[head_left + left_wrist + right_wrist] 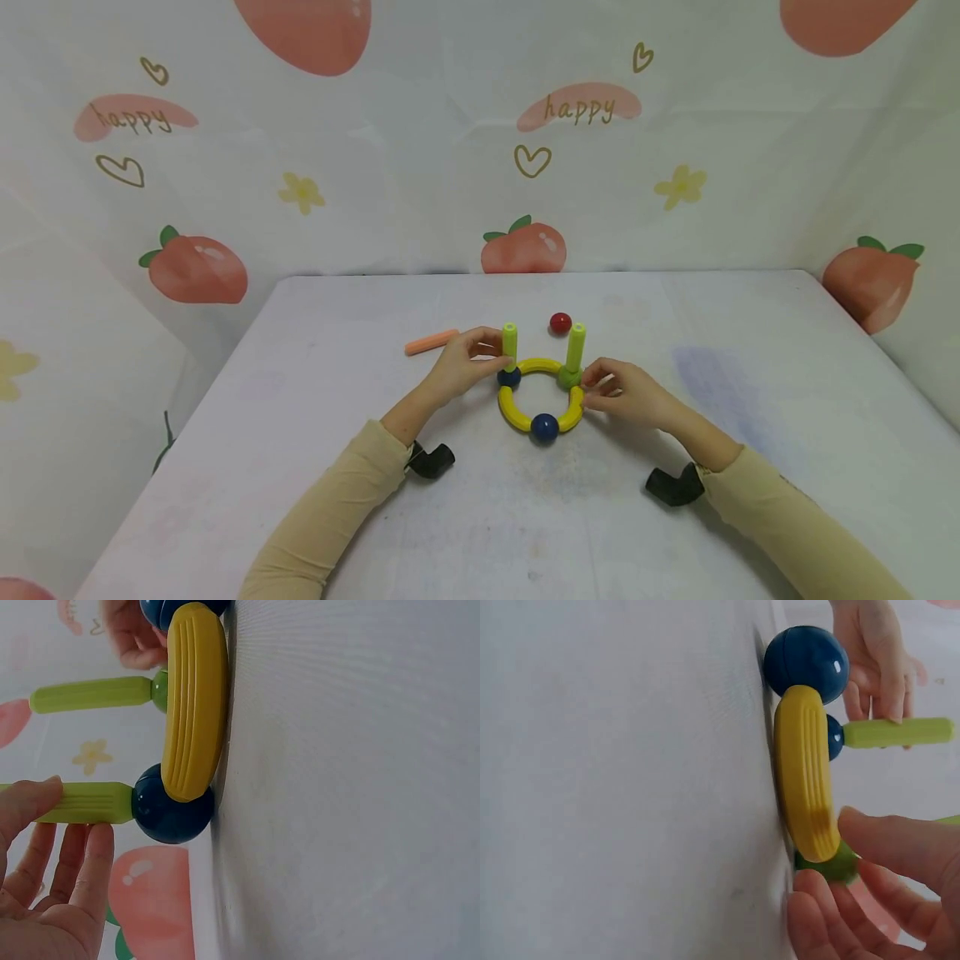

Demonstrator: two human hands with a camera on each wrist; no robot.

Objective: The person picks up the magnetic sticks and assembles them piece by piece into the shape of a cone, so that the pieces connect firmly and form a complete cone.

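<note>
Now left hand (461,367) pinches the left green stick (510,345); right hand (626,393) pinches the yellow ring (517,414)

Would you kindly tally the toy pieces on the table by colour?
Yellow curved plastic pieces: 3
Lime-green plastic sticks: 2
Dark blue balls: 2
Green ball: 1
Red ball: 1
Orange stick: 1
Total: 10
</note>
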